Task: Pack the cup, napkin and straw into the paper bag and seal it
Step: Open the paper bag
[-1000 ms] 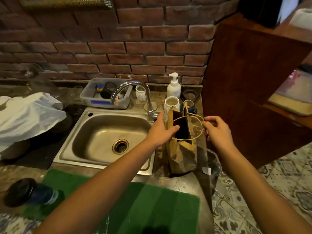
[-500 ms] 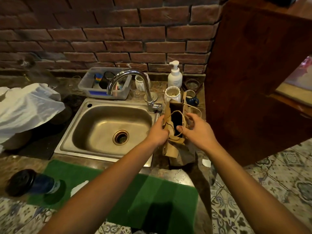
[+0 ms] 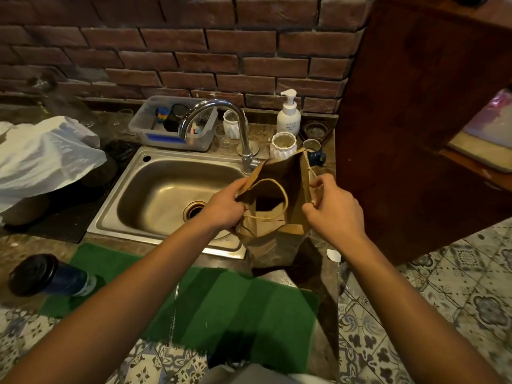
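A brown paper bag point(image 3: 266, 239) with twine handles stands on the counter just right of the sink, its mouth spread wide and dark inside. My left hand point(image 3: 224, 209) pinches the bag's left rim. My right hand point(image 3: 329, 206) grips the right rim and its twine handle. A dark blue cup with a black lid point(image 3: 47, 275) lies on its side at the left end of the green mat point(image 3: 235, 309). I see no napkin or straw that I can name for sure.
A steel sink point(image 3: 166, 195) with a tap point(image 3: 221, 126) lies left of the bag. Behind stand a white soap pump point(image 3: 289, 115), a white ribbed jar point(image 3: 283, 145), a small blue mug point(image 3: 314, 152) and a plastic tub point(image 3: 174, 126). A wooden panel point(image 3: 415, 134) rises on the right. A white plastic bag point(image 3: 41, 159) is far left.
My hands have pulled apart, spreading the bag's mouth wider. The right hand shifted from the front of the bag to its right rim. The camera has tipped further down.
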Available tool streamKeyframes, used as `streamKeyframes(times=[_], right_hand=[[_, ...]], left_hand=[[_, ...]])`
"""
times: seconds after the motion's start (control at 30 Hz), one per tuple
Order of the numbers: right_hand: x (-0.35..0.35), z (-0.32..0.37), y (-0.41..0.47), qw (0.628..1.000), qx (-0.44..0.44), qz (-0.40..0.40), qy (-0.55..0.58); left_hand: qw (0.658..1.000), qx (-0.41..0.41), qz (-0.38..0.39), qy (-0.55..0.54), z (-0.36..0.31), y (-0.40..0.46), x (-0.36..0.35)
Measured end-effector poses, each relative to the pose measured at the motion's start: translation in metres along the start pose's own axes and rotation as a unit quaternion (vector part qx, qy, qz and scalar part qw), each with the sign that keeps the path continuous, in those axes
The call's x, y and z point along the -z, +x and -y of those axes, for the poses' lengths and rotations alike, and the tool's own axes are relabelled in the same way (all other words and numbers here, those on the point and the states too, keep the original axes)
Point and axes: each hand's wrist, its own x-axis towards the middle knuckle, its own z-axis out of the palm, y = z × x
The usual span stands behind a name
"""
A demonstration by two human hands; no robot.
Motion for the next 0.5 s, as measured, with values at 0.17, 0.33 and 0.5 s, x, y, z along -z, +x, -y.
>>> streamKeyframes(times=[0.17,0.33,0.5], right_hand=[[0.009,0.001,-0.043,0.999,0.025,-0.003,0.033],[0.013,0.0,-0.088,0.996,0.072,-0.028,0.044],[-0.002,0.003,-0.145,0.994,0.099,-0.012,0.047]], left_hand=[[0.999,0.002,0.005,-0.039,0.023,-0.03,0.019],[0.999,0.022,0.013,-0.042,0.042,-0.065,0.03],[1.0,0.025,0.002,-0.013,0.071,-0.098,0.021]])
